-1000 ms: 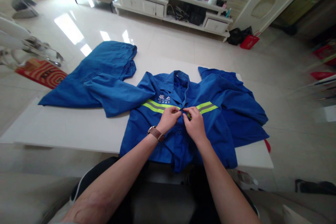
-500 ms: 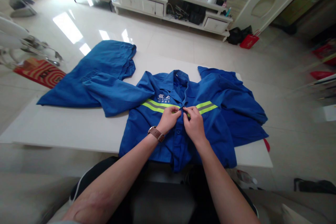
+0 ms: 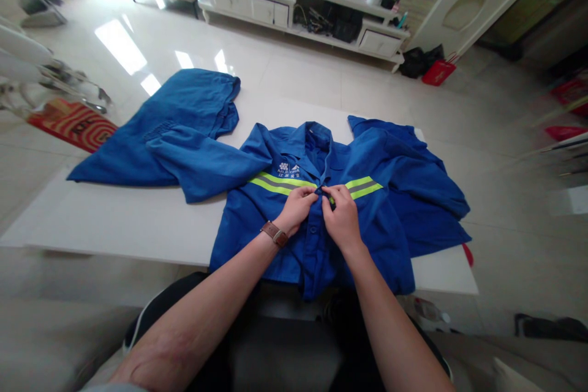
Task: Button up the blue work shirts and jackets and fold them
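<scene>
Just past the black trousers, leaning over the near edge of the white table towards a blue jacket, spread face up on top, with its lower front drooping over that edge. On the way up the front placket, passing one visible button. Higher, at chest level, pinching the placket from both sides, with thumb and bent forefinger of the left hand almost meeting those of the right hand. Cannot tell about any button between the fingertips: too small and partly covered.

Compared with half a second ago, hardly shifted. Turned slightly at the left wrist only, now showing more of the buckle on the brown watch strap and less of the watch face. Judging by that, probably busy with fine fingertip work at the same spot, with no letting go and no move along the placket.

Just beyond, to either side of the hands, bright as ever with the yellow-green reflective stripe; then up past the white logo to the open collar, unmoved. Farther, beyond the glossy floor, ending at a white cabinet, likewise unchanged.
</scene>
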{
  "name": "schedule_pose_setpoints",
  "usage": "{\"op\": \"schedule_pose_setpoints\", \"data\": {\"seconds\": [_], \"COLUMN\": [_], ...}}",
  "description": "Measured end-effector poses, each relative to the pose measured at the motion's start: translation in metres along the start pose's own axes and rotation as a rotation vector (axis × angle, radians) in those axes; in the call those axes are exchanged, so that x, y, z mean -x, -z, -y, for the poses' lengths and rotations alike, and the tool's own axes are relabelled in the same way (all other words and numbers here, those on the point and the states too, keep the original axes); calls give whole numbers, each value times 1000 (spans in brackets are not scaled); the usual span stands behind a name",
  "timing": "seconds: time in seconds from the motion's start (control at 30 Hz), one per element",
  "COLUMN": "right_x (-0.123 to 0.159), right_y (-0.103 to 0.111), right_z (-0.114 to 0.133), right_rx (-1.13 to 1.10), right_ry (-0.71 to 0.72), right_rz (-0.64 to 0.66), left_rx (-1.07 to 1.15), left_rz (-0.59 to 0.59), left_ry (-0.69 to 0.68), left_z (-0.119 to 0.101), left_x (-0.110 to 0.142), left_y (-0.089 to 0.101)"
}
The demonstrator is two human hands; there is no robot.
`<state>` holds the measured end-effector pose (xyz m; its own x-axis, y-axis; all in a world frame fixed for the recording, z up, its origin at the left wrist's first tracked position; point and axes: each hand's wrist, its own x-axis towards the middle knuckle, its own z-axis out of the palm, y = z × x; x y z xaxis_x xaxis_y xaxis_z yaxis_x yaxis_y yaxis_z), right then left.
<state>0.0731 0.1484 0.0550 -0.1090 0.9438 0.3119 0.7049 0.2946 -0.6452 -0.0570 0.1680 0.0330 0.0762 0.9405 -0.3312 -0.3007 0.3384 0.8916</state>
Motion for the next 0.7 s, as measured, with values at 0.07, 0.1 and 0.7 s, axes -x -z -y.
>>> {"op": "schedule_pose_setpoints", "data": {"seconds": [0.07, 0.1, 0.7], "right_x": [1, 1, 0], "right_y": [0, 0, 4], "right_z": [1, 2, 9], "right_rx": [-10, -23, -86], "right_ry": [9, 15, -7], "right_rz": [4, 2, -56], "left_rx": [-49, -83, -264], "left_rz": [-13, -17, 29], "left_ry": [2, -9, -251], "left_z": [0, 1, 18], "left_x": [0, -1, -8], "left_y": [1, 1, 4]}}
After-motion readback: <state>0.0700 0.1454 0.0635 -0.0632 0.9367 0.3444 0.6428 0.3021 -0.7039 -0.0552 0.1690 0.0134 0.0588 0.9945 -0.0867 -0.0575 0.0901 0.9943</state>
